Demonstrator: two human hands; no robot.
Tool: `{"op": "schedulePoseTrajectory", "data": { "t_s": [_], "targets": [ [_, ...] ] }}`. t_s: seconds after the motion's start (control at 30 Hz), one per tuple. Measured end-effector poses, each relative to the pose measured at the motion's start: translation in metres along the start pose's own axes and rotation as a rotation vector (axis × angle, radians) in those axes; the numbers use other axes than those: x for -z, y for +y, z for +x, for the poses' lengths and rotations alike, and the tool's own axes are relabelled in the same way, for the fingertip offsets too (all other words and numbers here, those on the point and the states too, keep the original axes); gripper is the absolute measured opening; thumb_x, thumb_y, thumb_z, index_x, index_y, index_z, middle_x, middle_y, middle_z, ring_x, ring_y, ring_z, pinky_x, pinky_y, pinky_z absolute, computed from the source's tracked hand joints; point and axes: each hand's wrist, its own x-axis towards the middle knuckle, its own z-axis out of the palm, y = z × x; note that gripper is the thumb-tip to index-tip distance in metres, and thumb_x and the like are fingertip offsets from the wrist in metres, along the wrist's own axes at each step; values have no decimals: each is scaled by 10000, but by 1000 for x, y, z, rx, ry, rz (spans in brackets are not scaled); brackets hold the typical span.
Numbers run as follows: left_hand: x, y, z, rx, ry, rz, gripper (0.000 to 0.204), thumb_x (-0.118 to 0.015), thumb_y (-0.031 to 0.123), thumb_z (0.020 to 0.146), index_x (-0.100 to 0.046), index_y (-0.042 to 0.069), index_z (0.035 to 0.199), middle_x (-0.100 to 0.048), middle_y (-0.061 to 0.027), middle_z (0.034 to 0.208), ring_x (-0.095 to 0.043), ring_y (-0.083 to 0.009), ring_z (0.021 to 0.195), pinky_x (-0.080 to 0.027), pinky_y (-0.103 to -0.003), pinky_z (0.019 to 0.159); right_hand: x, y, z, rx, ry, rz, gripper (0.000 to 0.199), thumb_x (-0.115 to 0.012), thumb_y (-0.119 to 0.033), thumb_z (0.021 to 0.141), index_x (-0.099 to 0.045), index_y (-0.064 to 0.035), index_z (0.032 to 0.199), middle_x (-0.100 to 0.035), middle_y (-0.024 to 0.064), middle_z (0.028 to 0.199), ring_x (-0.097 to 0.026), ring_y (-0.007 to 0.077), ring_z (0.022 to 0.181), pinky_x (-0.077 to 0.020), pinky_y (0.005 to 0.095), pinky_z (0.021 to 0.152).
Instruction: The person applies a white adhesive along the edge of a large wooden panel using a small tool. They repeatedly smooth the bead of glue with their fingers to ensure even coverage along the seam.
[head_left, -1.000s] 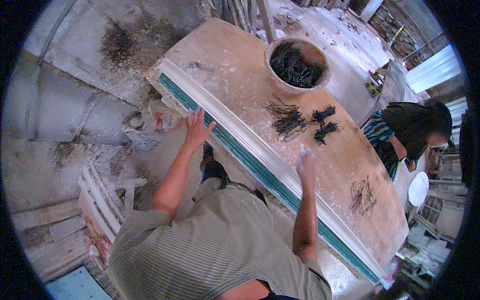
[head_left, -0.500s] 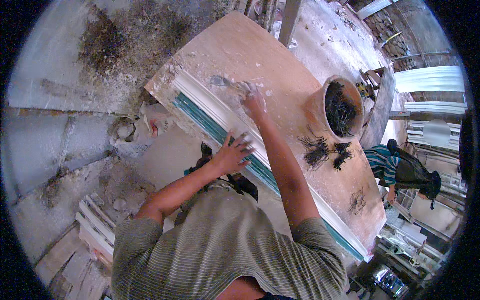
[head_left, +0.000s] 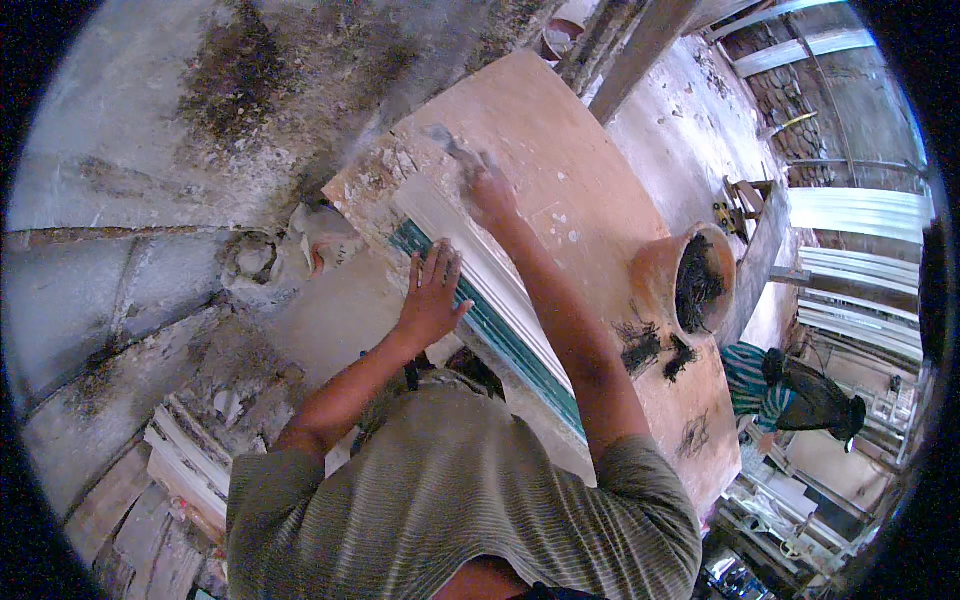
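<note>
A long white plaster moulding [head_left: 480,245] with ridged lines lies along the near edge of the tan work table [head_left: 560,150]. Beside it, on my side, runs a teal green mould strip [head_left: 515,350]. My left hand [head_left: 432,295] rests palm down across the strip, its fingers stretched out and touching the moulding's edge. Beyond the moulding, my right hand [head_left: 487,190] is closed and blurred. It grips a scraper [head_left: 440,135] whose grey blade points to the table's far left corner, among white plaster crumbs [head_left: 395,165].
An orange-brown tub [head_left: 653,268] holding dark fibres stands at the table's right, with loose fibre clumps [head_left: 637,348] near it. White strips [head_left: 185,455] are stacked at the lower left. A wooden post [head_left: 640,60] rises behind the table. Someone in a striped shirt [head_left: 750,380] bends at the right.
My left hand, blurred and lifted before, has come down farther along the strip and lies flat. My right hand and the scraper have moved toward the table's far left. The view has shifted.
</note>
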Motion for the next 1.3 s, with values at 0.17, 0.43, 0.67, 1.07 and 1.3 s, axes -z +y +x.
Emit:
{"op": "schedulePoseTrajectory", "data": {
  "t_s": [0.17,0.43,0.67,1.07,1.3],
  "targets": [
    [0,0,7,-78,2,-21,879,-695,403,802,-276,8,1467,-196,-230,1551,-173,-400,1443,-116,-617,1145,-90,48,130,31,-169,-244,252,-520,-170,873,-642,-40,1052,-655,207,1020,-623,388,987,-511,489,848],
    [2,-7,-2,1,-45,5,864,-700,404,788,-302,57,1472,-190,-194,1563,-194,-380,1436,-131,-620,1143,-81,8,105,142,-288,-366,194,-513,-136,862,-667,-27,909,-668,202,908,-656,369,820,-530,496,721],
    [2,-3,9,-40,-68,-30,889,-722,387,767,-299,36,1466,-184,-212,1558,-162,-381,1447,-103,-612,1152,-76,69,141,-131,-325,878,313,-639,-292,861,-655,-32,1034,-665,109,867,-625,218,693,-493,364,561],
    [2,-6,3,-25,-115,16,845,-664,391,823,-292,-5,1469,-172,-232,1563,-156,-355,1459,-88,-582,1163,101,-8,-145,-509,-226,237,315,-570,-252,960,-561,-110,1240,-619,139,1168,-609,286,1057,-468,379,933],
    [8,-2,7,-66,-120,-6,818,-673,376,822,-325,-14,1451,-179,-250,1556,-175,-371,1451,-92,-597,1156,70,-44,-204,-345,-102,20,314,-618,-186,881,-617,-94,1182,-616,149,1175,-552,406,1135,-463,462,964]
  ]
}}
